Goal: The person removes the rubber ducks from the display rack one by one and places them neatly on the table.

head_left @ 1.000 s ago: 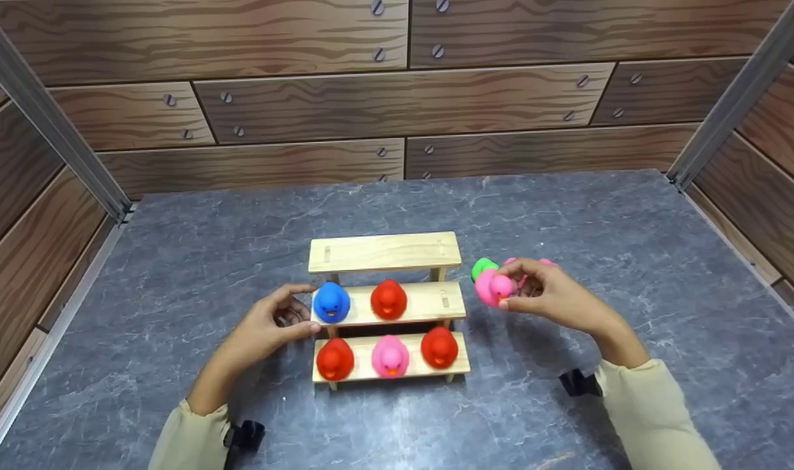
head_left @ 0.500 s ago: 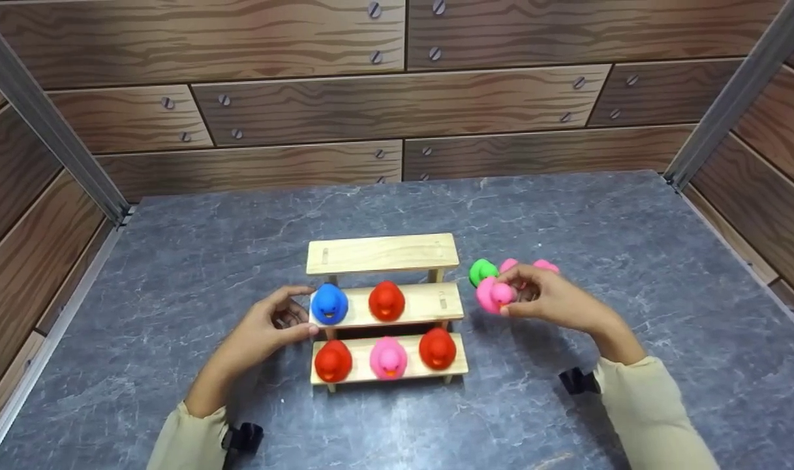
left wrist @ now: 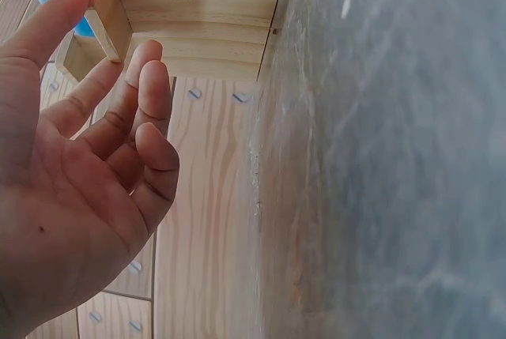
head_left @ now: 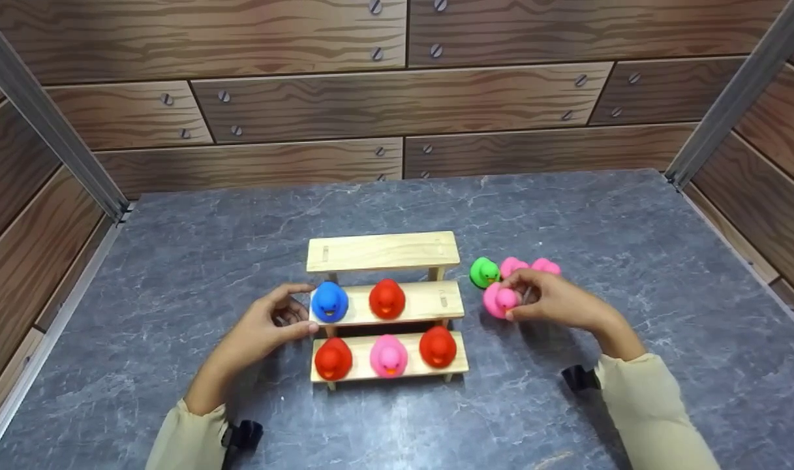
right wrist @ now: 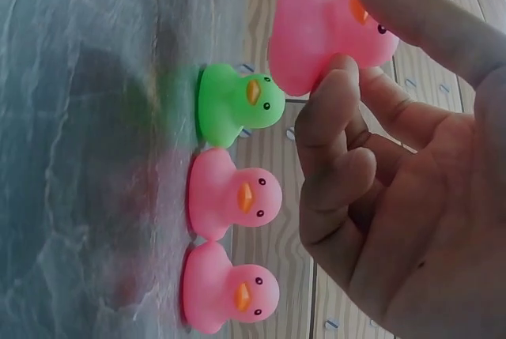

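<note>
A three-step wooden shelf (head_left: 383, 251) stands on the table. My left hand (head_left: 274, 316) grips the left end of its middle step between thumb and forefinger; in the left wrist view the other fingers (left wrist: 154, 90) are loosely bent. On that step sit a blue rubber duck (head_left: 329, 302) and a red rubber duck (head_left: 387, 299). The bottom step carries a red duck (head_left: 333, 360), a pink duck (head_left: 389, 357) and another red duck (head_left: 438, 347). Right of the shelf, my right hand (head_left: 550, 299) pinches a pink rubber duck (right wrist: 304, 31), which appears tilted and raised off the table.
A green duck (head_left: 484, 272) and two pink ducks (right wrist: 229, 197) stand in a row on the grey marbled table (head_left: 240, 235), just behind my right hand. Wood-patterned panels (head_left: 299, 111) wall in the back and sides, with metal posts (head_left: 716, 98) at the corners.
My right hand has shifted the held pink duck slightly toward me and to the right, uncovering more of the green and pink ducks behind. The left hand stays in place.
</note>
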Motion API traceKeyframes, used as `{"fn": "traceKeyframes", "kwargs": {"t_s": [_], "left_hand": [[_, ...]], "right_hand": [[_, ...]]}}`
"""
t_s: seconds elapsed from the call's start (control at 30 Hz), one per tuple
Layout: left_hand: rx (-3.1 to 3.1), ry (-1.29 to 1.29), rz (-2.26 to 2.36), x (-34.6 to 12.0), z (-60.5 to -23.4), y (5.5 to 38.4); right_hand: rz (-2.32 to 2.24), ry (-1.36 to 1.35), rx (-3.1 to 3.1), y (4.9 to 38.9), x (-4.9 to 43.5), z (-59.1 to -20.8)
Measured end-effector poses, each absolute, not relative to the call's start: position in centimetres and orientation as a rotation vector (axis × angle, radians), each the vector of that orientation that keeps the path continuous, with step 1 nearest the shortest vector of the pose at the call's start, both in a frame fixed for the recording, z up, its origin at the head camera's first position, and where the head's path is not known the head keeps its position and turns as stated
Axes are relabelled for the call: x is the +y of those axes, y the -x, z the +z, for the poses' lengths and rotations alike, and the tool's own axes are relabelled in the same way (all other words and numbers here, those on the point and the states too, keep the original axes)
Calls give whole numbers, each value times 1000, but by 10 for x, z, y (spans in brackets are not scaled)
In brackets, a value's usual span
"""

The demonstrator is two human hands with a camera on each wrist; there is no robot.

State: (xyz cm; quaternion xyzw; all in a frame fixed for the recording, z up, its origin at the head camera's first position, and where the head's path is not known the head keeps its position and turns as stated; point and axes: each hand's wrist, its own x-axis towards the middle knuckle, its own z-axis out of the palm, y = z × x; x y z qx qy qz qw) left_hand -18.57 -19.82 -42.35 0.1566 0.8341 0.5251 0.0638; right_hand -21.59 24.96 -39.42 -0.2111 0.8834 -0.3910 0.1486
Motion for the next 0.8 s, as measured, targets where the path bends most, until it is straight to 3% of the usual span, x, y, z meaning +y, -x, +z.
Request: {"fn": "traceKeyframes", "kwargs": {"t_s": [0.8], "left_hand": [[2523, -471, 1585, -198, -423, 186]], "right_hand": [[-1052, 612, 2542, 222, 248, -411]]}}
